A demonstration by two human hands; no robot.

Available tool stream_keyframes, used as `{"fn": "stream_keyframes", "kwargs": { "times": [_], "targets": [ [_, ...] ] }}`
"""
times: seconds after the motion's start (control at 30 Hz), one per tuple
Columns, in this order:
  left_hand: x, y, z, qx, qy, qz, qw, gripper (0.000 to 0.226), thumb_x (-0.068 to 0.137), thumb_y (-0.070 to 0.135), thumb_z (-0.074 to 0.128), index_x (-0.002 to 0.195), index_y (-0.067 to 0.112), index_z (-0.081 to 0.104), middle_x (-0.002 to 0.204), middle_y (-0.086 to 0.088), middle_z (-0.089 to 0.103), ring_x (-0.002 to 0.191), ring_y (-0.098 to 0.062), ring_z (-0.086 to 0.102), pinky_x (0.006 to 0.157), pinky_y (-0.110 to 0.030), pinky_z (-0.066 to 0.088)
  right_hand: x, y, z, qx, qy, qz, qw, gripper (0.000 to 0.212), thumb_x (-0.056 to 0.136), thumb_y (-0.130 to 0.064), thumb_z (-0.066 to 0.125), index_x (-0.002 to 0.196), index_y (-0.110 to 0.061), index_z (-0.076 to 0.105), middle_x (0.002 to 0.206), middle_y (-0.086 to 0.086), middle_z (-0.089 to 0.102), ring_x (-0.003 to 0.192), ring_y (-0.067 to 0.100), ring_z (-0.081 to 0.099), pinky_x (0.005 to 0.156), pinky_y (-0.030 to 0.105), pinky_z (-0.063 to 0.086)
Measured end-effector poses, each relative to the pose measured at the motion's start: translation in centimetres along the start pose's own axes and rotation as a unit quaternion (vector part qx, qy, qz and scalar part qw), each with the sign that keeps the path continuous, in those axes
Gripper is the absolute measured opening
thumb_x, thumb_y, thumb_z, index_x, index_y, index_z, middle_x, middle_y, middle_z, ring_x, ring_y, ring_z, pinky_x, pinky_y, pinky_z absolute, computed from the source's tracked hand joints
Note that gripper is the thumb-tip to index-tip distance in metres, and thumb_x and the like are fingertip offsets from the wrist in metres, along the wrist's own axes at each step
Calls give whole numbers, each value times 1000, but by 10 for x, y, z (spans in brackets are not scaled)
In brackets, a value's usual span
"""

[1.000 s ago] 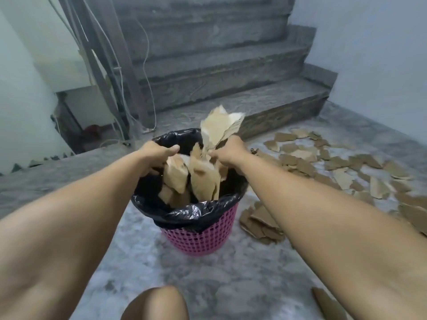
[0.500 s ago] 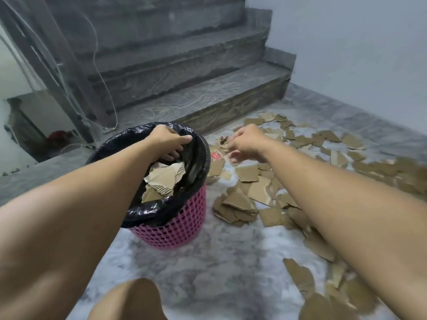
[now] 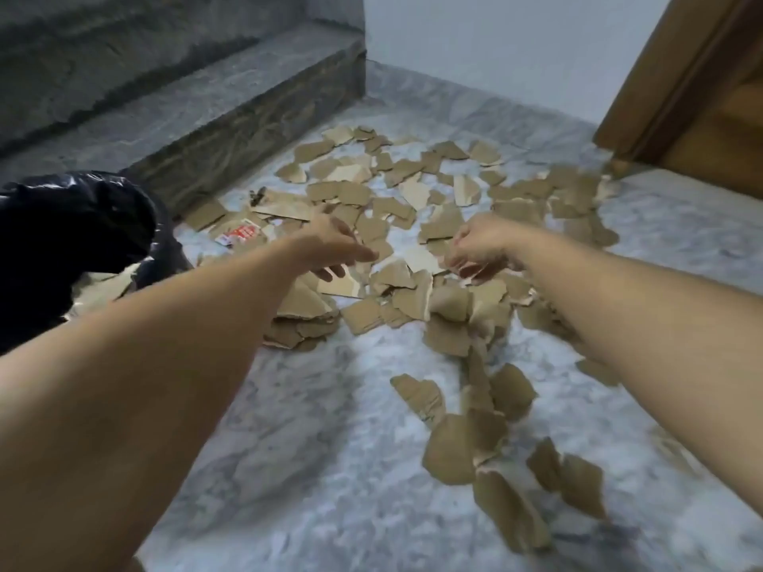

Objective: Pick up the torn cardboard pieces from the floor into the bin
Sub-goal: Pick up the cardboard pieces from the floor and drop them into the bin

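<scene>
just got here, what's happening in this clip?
A person is clearing torn cardboard pieces off a marble floor. Both hands, left hand and right hand, reach over the pile, open and holding nothing. The bin with a black liner sits at left, some cardboard already inside. Many pieces remain scattered.

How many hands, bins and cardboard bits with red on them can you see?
Hands: 2, the left hand and the right hand
Bin: 1
Cardboard piece with red print: 1
Total: 4
</scene>
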State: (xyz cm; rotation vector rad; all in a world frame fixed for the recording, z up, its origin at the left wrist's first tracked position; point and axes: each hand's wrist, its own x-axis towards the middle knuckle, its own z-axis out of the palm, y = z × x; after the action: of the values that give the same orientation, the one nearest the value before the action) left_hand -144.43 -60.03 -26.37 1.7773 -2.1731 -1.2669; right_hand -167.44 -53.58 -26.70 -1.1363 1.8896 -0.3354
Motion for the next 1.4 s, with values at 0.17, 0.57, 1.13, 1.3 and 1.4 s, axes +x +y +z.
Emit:
{"fn": "stream_keyframes", "kwargs": {
  "times": [0.17, 0.57, 1.13, 1.3, 1.4],
  "targets": [
    [19, 6, 104, 142, -123, -4, 982, 51, 76, 38, 80, 112, 7, 63, 101, -12, 69, 92, -26, 68, 81, -38, 58, 10, 108, -1, -48, 6, 78, 996, 15, 86, -11, 73, 96, -7, 63, 88, 11, 63, 76, 22, 63, 62, 33, 56],
    [-8, -52, 272, 362, -162, -11, 918, 127, 47, 73, 78, 145, 11, 24, 144, -13, 21, 131, -35, 27, 107, -50, 36, -51, 255, 68, -282, -59, 150, 946, 98, 64, -61, 82, 136, -4, 48, 138, 17, 51, 119, 34, 56, 92, 40, 53],
    [-41, -65, 307, 238, -44, 29, 970, 62, 70, 18, 81, 118, 12, 43, 119, -10, 48, 108, -27, 51, 78, -35, 51, -106, 304, 119, -228, 62, 124, 964, 42, 72, -30, 86, 101, -11, 63, 105, 9, 67, 100, 27, 62, 72, 30, 47],
    [-44, -60, 299, 284, -63, 21, 957, 37, 79, 16, 68, 114, 11, 57, 99, -6, 60, 85, -22, 55, 69, -30, 49, -97, 300, 116, -152, 46, 47, 986, 28, 75, -31, 84, 85, -12, 65, 95, 3, 65, 91, 21, 61, 74, 31, 49],
    [-42, -61, 294, 262, -69, 12, 962, 35, 81, 18, 69, 114, 10, 60, 93, -5, 57, 83, -21, 55, 72, -30, 50, -96, 302, 122, -194, 31, 8, 981, 33, 77, -30, 81, 101, -19, 61, 115, 2, 52, 104, 23, 56, 87, 33, 49]
  ]
}}
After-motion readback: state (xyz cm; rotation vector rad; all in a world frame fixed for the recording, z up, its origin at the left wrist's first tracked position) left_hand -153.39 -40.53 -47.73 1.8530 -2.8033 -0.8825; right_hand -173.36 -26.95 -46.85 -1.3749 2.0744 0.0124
